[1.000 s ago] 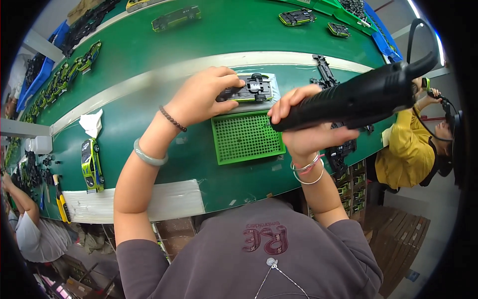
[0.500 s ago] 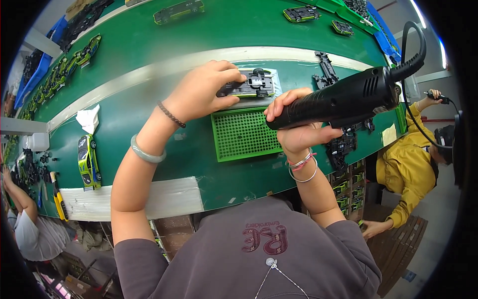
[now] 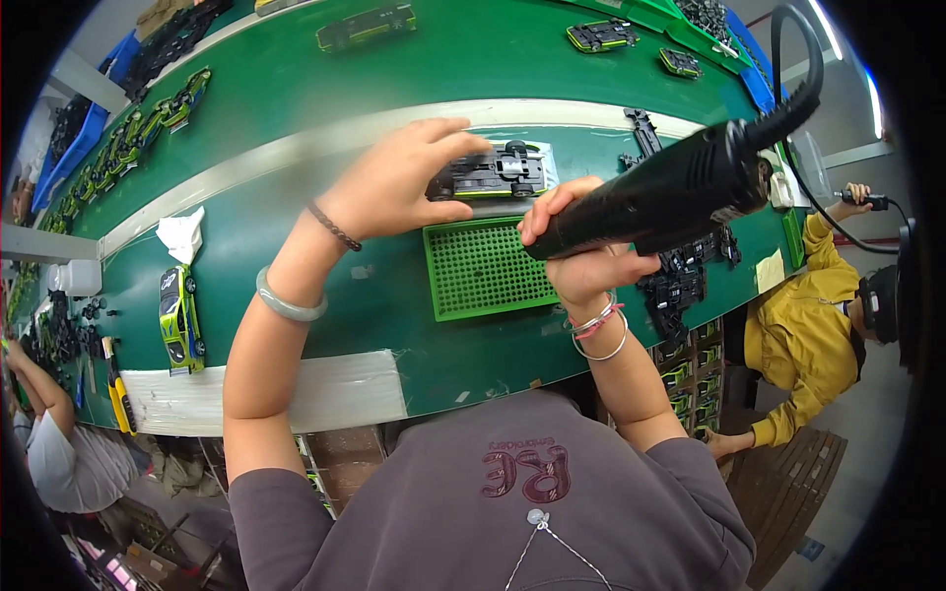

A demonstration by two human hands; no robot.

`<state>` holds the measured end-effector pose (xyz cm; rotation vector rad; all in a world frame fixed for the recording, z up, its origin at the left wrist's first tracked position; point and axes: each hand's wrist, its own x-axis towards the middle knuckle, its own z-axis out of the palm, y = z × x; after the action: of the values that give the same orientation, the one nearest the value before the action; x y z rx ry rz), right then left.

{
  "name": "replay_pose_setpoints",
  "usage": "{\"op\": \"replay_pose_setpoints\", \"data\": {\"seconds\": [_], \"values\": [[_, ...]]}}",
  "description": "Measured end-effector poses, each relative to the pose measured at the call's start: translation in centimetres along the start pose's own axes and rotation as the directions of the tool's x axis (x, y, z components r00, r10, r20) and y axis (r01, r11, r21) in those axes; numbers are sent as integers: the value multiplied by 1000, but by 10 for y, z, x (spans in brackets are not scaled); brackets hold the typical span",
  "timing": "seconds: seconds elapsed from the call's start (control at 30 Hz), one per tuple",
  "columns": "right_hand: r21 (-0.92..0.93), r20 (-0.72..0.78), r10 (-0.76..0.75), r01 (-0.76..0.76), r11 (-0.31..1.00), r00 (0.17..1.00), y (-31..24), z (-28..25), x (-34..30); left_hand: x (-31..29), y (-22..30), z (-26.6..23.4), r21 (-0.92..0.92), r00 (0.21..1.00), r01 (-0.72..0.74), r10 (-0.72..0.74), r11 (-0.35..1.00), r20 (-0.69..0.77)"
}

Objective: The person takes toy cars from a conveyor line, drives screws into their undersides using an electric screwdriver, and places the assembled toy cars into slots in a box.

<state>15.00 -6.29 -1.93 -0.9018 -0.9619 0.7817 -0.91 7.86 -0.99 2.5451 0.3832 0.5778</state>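
Note:
A toy car point(image 3: 498, 175) lies wheels-up on a pale cloth pad point(image 3: 550, 167), its black underside showing. Around its left end is my left hand point(image 3: 399, 182), fingers and thumb spread apart; it seems to have no grip on the car. In my right hand point(image 3: 581, 246) is a black corded electric screwdriver point(image 3: 650, 197), fingers wrapped round its body. The tool's tip is hidden behind the hand. A green perforated tray point(image 3: 488, 271) sits just nearer than the car, partly covered by my right hand.
Black chassis parts point(image 3: 680, 281) lie right of the tray. A green toy car point(image 3: 179, 320) stands at the left. More cars point(image 3: 601, 36) lie across the far green surface. A person in a yellow jacket point(image 3: 803, 325) works at the right, and another person's arm point(image 3: 44, 384) shows at left.
My left fingers have opened away from the toy car. The screwdriver has shifted slightly left and down with my right hand, its cord end tilting.

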Motion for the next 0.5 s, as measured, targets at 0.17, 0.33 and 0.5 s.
{"op": "replay_pose_setpoints", "data": {"seconds": [0.17, 0.33, 0.5], "values": [[163, 111, -222, 202, 966, 969, -30, 10, 27, -13, -10, -38, 91, 975, 162, -173, 983, 138], [201, 120, -209, 183, 962, 970, -29, 68, 67, -13, -22, -34, 44, 979, 133, -138, 990, 152], [-8, 228, -118, 123, 992, 966, 5, 84, 80, -10, -25, -28, -24, 994, 16, -13, 1000, 107]]}}
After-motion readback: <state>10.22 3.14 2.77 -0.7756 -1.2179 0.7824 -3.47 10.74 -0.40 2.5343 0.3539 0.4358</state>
